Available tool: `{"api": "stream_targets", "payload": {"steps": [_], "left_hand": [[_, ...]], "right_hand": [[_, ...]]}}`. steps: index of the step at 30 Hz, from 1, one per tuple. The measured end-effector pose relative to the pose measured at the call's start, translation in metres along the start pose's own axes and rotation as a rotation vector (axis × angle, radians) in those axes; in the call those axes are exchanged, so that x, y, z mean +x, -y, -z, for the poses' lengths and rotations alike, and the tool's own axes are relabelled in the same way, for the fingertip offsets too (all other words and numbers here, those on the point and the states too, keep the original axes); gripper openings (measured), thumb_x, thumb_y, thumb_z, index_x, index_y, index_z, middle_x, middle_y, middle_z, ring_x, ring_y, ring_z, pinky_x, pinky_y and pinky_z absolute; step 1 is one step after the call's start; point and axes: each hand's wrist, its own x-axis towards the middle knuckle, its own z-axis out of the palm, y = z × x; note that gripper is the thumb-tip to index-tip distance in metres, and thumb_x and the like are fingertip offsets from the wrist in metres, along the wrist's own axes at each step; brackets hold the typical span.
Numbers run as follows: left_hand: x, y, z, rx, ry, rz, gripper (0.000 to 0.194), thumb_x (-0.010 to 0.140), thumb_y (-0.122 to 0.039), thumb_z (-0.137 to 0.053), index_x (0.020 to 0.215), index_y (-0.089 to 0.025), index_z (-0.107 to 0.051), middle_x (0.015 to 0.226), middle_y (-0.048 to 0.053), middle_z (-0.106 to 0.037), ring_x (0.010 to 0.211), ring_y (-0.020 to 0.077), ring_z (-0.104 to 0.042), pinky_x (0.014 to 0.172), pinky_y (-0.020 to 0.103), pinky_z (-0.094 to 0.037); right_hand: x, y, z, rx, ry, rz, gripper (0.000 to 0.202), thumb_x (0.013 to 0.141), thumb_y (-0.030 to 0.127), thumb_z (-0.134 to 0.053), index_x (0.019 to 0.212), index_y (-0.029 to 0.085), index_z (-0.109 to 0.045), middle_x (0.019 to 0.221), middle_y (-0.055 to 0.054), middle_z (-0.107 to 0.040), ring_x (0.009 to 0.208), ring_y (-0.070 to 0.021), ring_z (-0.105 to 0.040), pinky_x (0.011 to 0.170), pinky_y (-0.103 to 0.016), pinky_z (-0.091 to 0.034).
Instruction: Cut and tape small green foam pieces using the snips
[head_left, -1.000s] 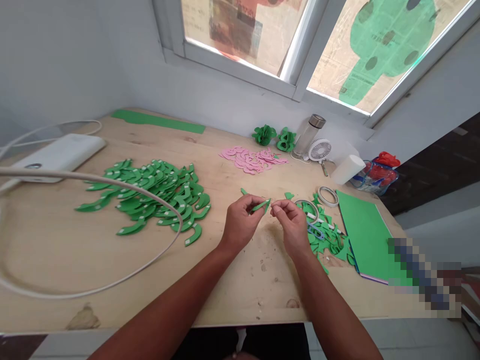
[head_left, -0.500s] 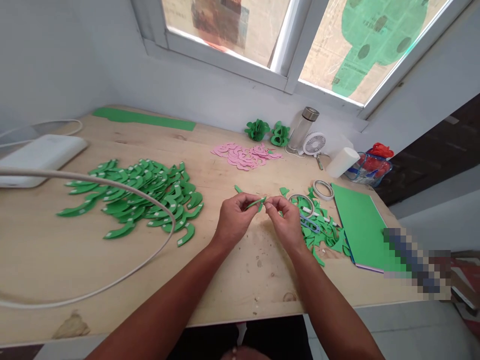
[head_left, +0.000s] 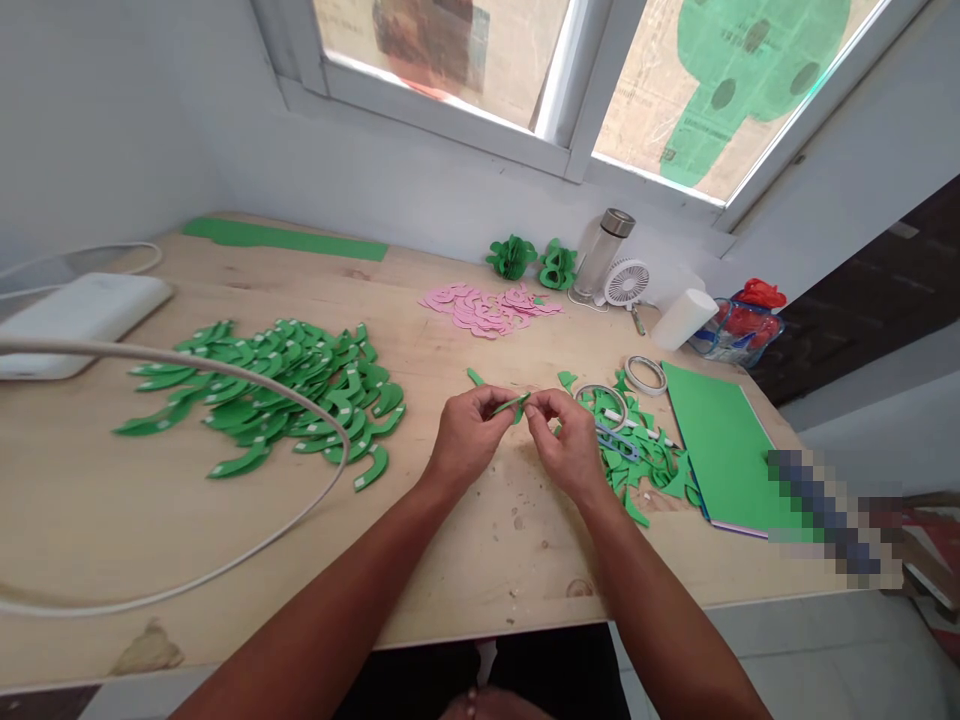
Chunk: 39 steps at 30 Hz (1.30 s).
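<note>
Green foam strip (head_left: 511,405), thin and slightly curved, sits at mid-frame between both hands just above the table (head_left: 465,560). Left hand (head_left: 469,440) has its grip pinching the strip's left end; right hand (head_left: 568,445) pinches the right end with thumb and fingertips pressed together. Bare wood lies below the hands down to the table's near edge. Left of centre spreads a pile of green curved pieces (head_left: 285,395); right of the hands lie green scraps (head_left: 645,465), touching a green sheet (head_left: 720,440).
</note>
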Motion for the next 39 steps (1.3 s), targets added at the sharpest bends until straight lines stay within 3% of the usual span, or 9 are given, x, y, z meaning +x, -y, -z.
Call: {"api": "stream_targets", "payload": {"steps": [16, 39], "left_hand": [[-0.0003, -0.0006, -0.0001, 0.020, 0.015, 0.008, 0.010, 0.064, -0.023, -0.062, 0.066, -0.016, -0.069, 0.061, 0.001, -0.065, 0.057, 0.0134, -0.056, 0.048, 0.021, -0.040], [0.0001, 0.0018, 0.0002, -0.050, 0.044, 0.050, 0.018, 0.063, -0.029, -0.068, 0.073, -0.015, -0.073, 0.071, 0.005, -0.069, 0.063, 0.0153, -0.059, 0.058, 0.024, -0.045]], "right_hand": [[-0.0021, -0.0039, -0.0022, -0.245, -0.028, 0.094, 0.011, 0.082, 0.017, -0.047, 0.075, 0.020, -0.056, 0.073, -0.002, -0.062, 0.070, -0.0170, -0.052, 0.072, -0.031, -0.036], [-0.0031, -0.0009, -0.0005, -0.459, -0.062, 0.221, 0.016, 0.087, 0.020, -0.045, 0.078, 0.020, -0.058, 0.072, -0.005, -0.060, 0.073, -0.0192, -0.049, 0.070, -0.032, -0.032]]}}
